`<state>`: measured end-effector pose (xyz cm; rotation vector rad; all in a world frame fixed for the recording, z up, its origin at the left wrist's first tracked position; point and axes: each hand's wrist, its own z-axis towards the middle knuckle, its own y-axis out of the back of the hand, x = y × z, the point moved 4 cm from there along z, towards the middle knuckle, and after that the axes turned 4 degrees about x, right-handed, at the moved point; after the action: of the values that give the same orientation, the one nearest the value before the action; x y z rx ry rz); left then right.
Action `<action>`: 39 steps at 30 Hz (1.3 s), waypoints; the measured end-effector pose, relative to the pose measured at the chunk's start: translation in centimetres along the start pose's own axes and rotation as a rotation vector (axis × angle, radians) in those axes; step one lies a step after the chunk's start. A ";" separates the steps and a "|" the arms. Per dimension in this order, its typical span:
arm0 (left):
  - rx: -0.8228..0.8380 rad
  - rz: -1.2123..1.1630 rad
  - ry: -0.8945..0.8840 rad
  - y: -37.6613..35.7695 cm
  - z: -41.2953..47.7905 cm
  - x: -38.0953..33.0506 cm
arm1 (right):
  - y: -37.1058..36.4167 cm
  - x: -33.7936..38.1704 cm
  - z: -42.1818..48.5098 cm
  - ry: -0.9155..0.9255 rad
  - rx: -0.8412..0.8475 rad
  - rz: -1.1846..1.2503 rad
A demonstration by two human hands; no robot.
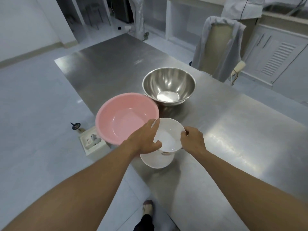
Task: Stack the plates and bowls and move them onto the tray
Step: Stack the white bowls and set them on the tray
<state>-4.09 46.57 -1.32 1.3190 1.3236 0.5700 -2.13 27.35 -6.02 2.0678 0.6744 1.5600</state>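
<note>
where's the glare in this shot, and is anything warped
Head view: bright ceiling-light glare streaks the steel table right of the hands, and a hot spot sits in the bottom of the steel bowl. Head view: wide-angle distortion bends the table edges and stretches both forearms.

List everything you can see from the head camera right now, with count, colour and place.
white bowl: 1, white, held above the plate
white plate: 1, white, near table edge, under the bowl
pink basin: 1, pink, left table edge
steel bowl: 1, silver, behind the others
table: 1, steel
chair: 1, beige with grey cloth, beyond the table
box: 1, white, floor left
tray: none in view
hands: left hand and right hand, both gripping the white bowl's rim
</note>
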 end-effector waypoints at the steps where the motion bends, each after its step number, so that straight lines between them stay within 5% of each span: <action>1: -0.001 -0.005 0.005 -0.3 -0.3 0.0 | -0.1 -0.2 -0.1 0.002 0.009 -0.010; 39: 0.037 -0.343 0.071 -5.1 -4.0 1.3 | -1.7 -0.9 -2.8 0.108 0.098 -0.151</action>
<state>-9.12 47.84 -5.31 1.0756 1.5837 0.3581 -5.25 28.31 -7.01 1.9615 0.9403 1.5891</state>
